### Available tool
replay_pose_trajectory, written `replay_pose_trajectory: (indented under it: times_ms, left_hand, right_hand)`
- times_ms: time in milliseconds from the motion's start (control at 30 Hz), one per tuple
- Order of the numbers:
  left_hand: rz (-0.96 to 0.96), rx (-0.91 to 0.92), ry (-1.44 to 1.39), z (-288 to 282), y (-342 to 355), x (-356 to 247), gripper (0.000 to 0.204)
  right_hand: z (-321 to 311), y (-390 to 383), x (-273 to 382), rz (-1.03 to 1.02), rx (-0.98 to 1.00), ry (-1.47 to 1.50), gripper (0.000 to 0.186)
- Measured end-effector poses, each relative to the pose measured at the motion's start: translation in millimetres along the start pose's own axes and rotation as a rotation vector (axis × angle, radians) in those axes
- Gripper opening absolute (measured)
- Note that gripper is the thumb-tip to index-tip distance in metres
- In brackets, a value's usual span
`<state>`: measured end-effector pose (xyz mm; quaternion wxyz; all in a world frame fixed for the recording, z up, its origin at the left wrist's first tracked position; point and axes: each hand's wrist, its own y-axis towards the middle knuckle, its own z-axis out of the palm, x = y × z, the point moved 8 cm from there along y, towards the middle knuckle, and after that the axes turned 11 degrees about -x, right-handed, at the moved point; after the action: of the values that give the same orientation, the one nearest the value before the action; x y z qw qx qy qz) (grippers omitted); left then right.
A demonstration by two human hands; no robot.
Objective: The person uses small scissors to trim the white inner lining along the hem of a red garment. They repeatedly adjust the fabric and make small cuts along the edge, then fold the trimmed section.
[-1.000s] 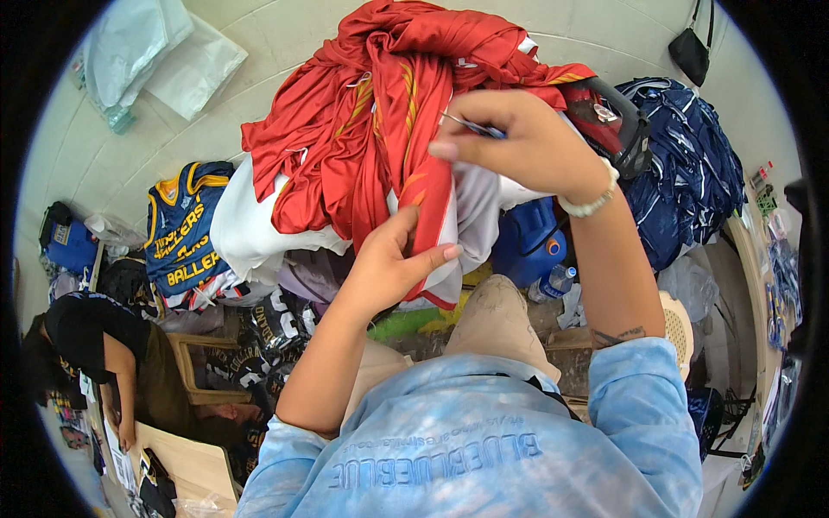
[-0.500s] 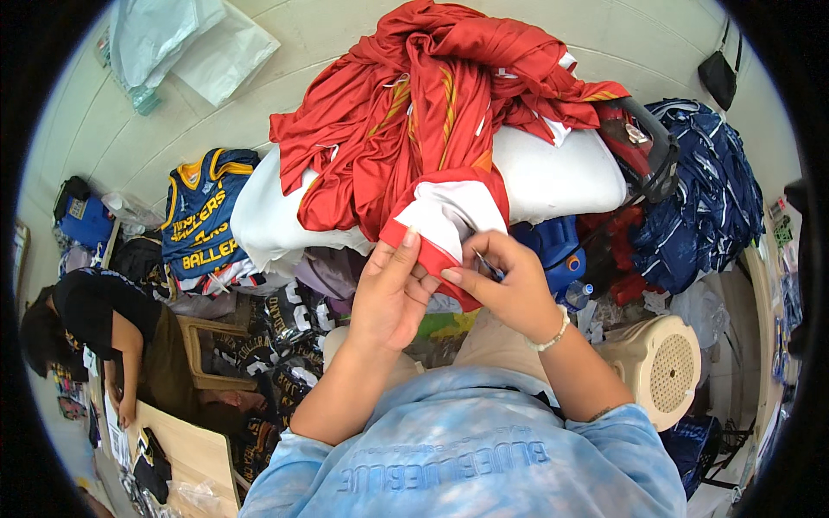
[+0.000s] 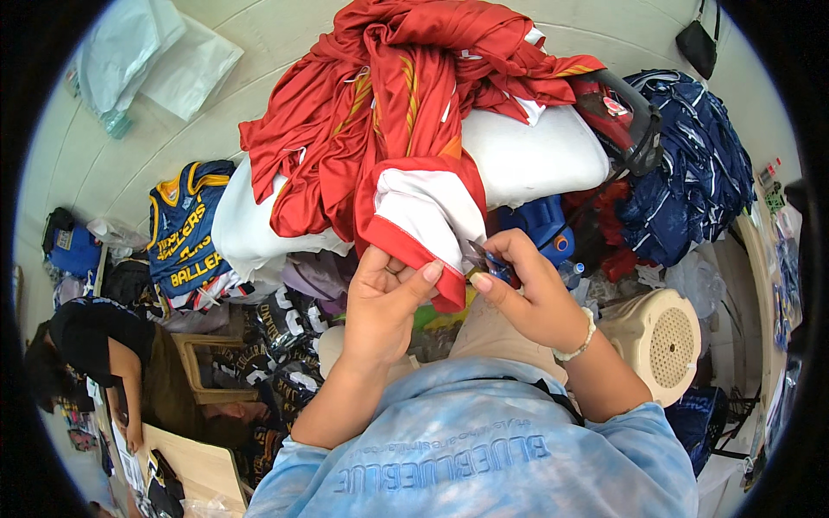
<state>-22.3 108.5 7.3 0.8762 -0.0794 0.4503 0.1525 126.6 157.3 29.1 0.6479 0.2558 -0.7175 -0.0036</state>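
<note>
My left hand (image 3: 377, 306) is closed on the red hem (image 3: 404, 244) of a red garment, thumb over the band and fingers behind it. The garment's white inside (image 3: 425, 200) faces up. Just right of the hem, my right hand (image 3: 542, 293) holds small thread snips (image 3: 477, 254), their metal blades at the fabric's edge. Fingers hide most of the snips' handle, and I cannot tell whether the blades touch the cloth. The garment hangs from a heap of red garments (image 3: 406, 104) with yellow trim, lying on a white padded surface (image 3: 531, 160) before me.
Navy garments (image 3: 686, 173) are piled at the right, above a beige plastic stool (image 3: 648, 345). A navy and yellow jersey (image 3: 186, 224) hangs at the left. Another person (image 3: 112, 345) bends over a wooden table (image 3: 194, 466) at lower left. Dark printed garments (image 3: 285, 332) lie below.
My left hand has shifted down along the hem, its thumb now nearer the right end. The right hand's fingers have spread somewhat, showing more of the snips. The whole view has shifted slightly.
</note>
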Motion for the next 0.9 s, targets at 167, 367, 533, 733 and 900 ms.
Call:
replay_pose_trajectory:
  times_ms: [167, 367, 533, 733, 900]
  left_hand:
    - [-0.003, -0.036, 0.008, -2, -2, -3, 0.051]
    - [0.0, -0.013, 0.019, -2, -1, -2, 0.052]
    - [0.039, -0.014, 0.04, -2, 0, 0, 0.05]
    - [0.038, -0.007, 0.066, -2, -2, -1, 0.05]
    - [-0.006, -0.018, 0.052, -3, -4, 0, 0.053]
  right_hand:
    - [1, -6, 4, -0.127, 0.009, -0.157, 0.038]
    - [3, -9, 10, -0.22, -0.096, -0.203, 0.038]
    - [4, -8, 22, -0.35, -0.145, -0.251, 0.034]
    - [5, -7, 28, -0.371, -0.148, -0.254, 0.033]
    - [6, -7, 25, -0.357, -0.139, -0.309, 0.032]
